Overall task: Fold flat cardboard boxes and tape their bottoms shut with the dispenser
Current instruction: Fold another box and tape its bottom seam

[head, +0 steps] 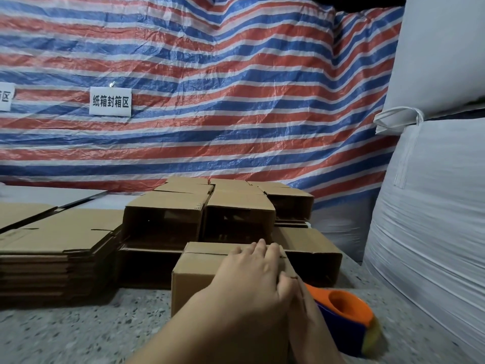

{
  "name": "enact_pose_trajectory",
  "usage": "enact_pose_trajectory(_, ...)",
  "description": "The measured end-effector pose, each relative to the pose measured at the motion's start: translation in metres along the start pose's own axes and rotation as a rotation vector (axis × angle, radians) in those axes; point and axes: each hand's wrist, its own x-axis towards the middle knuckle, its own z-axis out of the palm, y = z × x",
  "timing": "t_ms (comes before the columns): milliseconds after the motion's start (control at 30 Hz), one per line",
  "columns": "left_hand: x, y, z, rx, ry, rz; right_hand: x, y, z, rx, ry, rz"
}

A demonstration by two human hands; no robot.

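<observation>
Resting flat on the top of a small folded brown cardboard box [199,274], the left hand [252,274] lay with fingers straight, pressing the flaps. The box stood on the speckled grey table [78,332], just before a cluster of assembled brown boxes [204,214]. A stack of flat brown cardboard sheets [52,253] sat to the left. The right hand [309,329] was mostly hidden; whether it grasped the orange and blue tape dispenser [346,319] beside it could not be told.
</observation>
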Motion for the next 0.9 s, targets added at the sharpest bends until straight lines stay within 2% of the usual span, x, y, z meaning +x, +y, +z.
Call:
enact_pose_trajectory(133, -0.002, -0.012, -0.016, -0.316, 0.085, -0.022, -0.004, -0.018, 0.004, -0.045, -0.008, -0.027)
enact_pose_trajectory(267, -0.023, -0.042, -0.029, -0.307, 0.371, -0.062, -0.004, -0.007, -0.006, -0.165, -0.016, 0.02)
enact_pose_trajectory(433, -0.064, -0.082, -0.004, -0.54, 0.694, -0.359, -0.004, -0.004, -0.01, -0.182, -0.095, -0.07)
enact_pose_trajectory(567, -0.086, -0.078, 0.027, -0.856, 0.601, -0.396, -0.001, 0.002, -0.003, -0.085, -0.095, -0.168)
enact_pose_trajectory(700, -0.076, -0.079, 0.014, -1.05, 0.589, -0.518, 0.007, -0.021, 0.001, -0.068, 0.063, -0.157)
enact_pose_trajectory(767, -0.068, -0.083, -0.003, -1.079, 0.547, -0.603, 0.02, -0.034, -0.002, -0.15, 0.094, -0.067)
enact_pose_trajectory(900, -0.059, -0.087, -0.009, -1.033, 0.297, -0.814, 0.05, -0.034, -0.009, -0.294, -0.022, 0.319)
